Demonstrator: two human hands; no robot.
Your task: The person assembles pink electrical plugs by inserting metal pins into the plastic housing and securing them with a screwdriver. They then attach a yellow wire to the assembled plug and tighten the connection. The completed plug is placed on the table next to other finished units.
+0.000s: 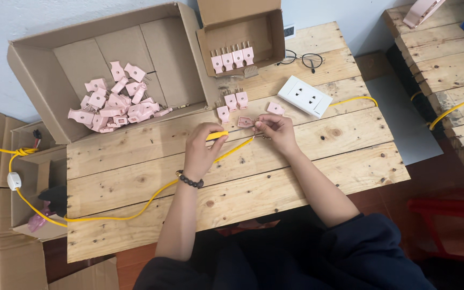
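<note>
- L hand [202, 147] clamped on yellow cable [135, 207]; R hand [276, 130] pinching cable end by pink plug [245, 122].
- Big open carton [33, 59], tabletop [232, 193] back-left, w/ pink plug pile [115, 104].
- Small carton [267, 27] beside it.

Dark navy sleeves pushed up; beaded bracelet [190, 180] (dark, left wrist).

yellow cable [135, 214]: end pinched in both hands | pink plug half [245, 122]: flat on planks, at fingertips
</note>
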